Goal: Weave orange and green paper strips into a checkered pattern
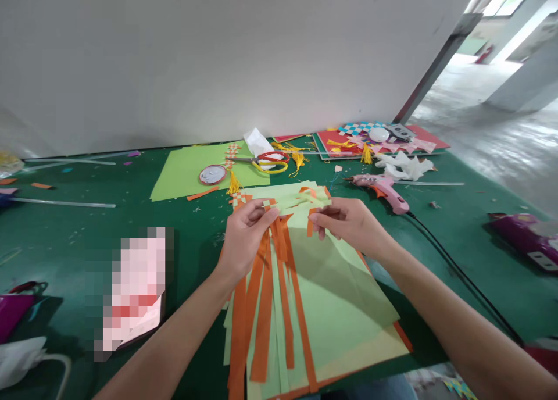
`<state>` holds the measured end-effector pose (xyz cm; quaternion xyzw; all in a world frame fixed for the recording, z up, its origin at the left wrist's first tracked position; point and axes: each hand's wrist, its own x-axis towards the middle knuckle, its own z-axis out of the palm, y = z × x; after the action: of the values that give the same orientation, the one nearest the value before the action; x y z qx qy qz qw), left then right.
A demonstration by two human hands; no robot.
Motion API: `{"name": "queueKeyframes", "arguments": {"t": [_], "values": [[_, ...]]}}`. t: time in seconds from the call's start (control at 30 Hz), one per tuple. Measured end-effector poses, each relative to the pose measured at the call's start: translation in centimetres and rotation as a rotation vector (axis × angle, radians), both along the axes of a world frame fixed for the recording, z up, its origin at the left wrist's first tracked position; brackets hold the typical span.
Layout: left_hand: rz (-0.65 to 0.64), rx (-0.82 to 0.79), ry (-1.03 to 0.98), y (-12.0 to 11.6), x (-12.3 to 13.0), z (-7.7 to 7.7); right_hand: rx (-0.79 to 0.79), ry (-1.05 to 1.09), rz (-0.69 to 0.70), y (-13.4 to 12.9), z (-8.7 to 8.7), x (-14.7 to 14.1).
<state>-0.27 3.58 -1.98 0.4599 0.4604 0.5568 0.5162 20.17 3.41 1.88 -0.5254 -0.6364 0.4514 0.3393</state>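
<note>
My left hand (246, 237) pinches the left part of a small weave of pale green and orange paper strips. At the weave's right side, my right hand (349, 220) has thumb and fingers pressed together on a short orange strip (310, 222). Long orange strips (263, 336) hang down below my left hand over a stack of pale green paper (344, 307). A small orange-and-white checked piece (239, 199) lies just beyond my left hand.
Behind the hands lie scissors (272, 163), a round tin (212, 174) and a light green sheet (178, 170). A pink glue gun (383, 190) with a black cord lies at right. A blurred phone (137, 289) is at left. A wall (196, 57) rises behind the table.
</note>
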Motion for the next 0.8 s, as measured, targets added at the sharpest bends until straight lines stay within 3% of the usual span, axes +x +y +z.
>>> {"name": "queueKeyframes", "arguments": {"t": [0.23,0.57,0.8], "values": [[0.01,-0.016,-0.063,0.0,0.3,0.4,-0.025,0.113,0.035,-0.5,-0.5,-1.1],[-0.08,-0.301,-0.25,0.0,0.4,1.3,-0.006,0.142,0.026,-0.8,-1.2,-1.8],[-0.076,-0.333,-0.309,0.0,0.6,1.4,-0.046,0.235,0.029,-0.8,-0.8,-1.7]]}}
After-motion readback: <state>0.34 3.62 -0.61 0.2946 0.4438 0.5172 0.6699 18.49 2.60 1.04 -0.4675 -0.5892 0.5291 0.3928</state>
